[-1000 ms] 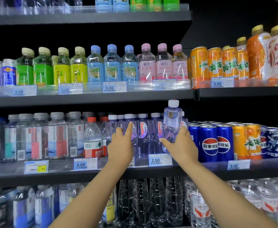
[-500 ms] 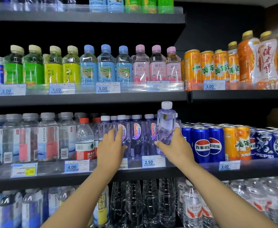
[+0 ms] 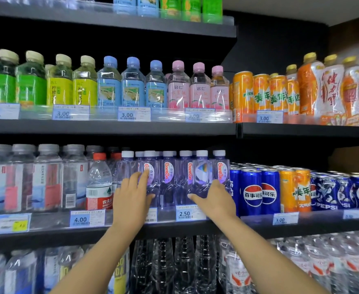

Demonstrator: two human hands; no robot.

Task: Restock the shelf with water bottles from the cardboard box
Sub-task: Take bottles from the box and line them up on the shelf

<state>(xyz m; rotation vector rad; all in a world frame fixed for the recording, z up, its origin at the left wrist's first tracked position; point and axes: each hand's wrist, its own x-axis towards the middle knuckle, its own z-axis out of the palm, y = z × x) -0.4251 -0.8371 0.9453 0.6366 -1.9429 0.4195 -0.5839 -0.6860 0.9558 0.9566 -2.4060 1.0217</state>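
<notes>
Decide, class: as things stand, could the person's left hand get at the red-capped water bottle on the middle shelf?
Probably yes. The left hand rests on the purple-tinted bottles, and the red-capped bottle stands just to its left in the front row, with only the low shelf rail before it.

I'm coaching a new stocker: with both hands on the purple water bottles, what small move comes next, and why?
Probably let go and draw both hands back. The purple water bottles stand upright in an even row on the shelf, caps level, none raised. The left hand and right hand rest open against the row.
</notes>
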